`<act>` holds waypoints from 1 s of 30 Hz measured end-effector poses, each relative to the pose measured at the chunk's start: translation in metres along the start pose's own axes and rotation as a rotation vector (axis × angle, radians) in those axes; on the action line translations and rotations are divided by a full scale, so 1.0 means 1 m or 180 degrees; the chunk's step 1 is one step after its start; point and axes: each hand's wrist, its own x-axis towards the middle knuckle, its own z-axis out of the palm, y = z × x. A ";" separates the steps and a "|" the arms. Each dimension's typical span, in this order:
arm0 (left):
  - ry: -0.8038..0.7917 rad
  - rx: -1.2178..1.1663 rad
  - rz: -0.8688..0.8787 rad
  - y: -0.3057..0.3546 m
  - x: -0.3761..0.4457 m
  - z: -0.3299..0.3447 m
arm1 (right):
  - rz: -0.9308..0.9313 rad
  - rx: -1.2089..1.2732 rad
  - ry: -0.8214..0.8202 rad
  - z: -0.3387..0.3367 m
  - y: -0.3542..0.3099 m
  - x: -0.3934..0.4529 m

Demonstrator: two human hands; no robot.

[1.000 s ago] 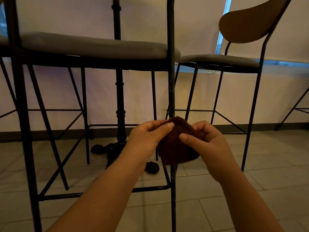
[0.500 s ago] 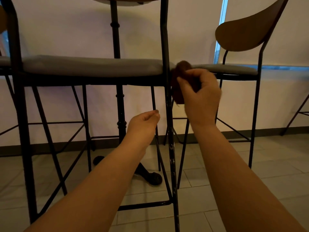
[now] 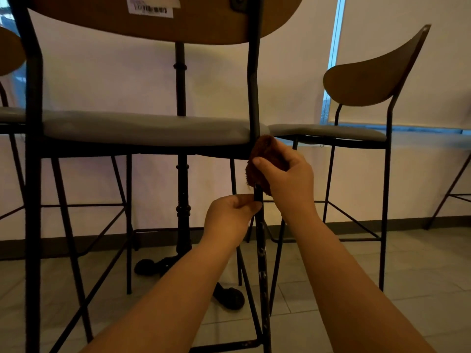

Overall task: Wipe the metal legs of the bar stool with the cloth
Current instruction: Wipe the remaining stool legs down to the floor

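Right hand [image 3: 288, 179] grip clamps cloth [image 3: 262, 159] around leg [image 3: 262, 263]; left hand [image 3: 229, 215] pinches leg below

The right hand [image 3: 288, 179] presses a brown cloth [image 3: 262, 159] around the near bar stool's right metal leg [image 3: 262, 256], just under the grey seat [image 3: 142, 129]. Below it, the left hand [image 3: 229, 215] pinches the same leg.

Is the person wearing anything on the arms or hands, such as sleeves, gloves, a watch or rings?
Nothing worn shows. The left hand and right hand have no gloves, and no ring is visible. Both forearms are uncovered right down to the picture's edge, with no sleeve, watch or bracelet in view.
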 end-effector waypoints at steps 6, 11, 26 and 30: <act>-0.0005 0.0132 -0.0010 -0.002 0.006 0.000 | 0.0131 0.0066 0.0023 0.008 0.000 0.003; -0.0077 0.0161 -0.0069 -0.001 0.008 0.000 | 0.0090 -0.0030 0.0079 0.011 0.001 0.005; -0.0077 0.0175 -0.0007 -0.002 0.007 -0.001 | 0.0147 0.0193 -0.0258 0.005 0.008 -0.001; -0.0155 0.0052 -0.0156 -0.005 0.008 -0.002 | 0.0428 0.0179 -0.0329 -0.003 0.009 0.000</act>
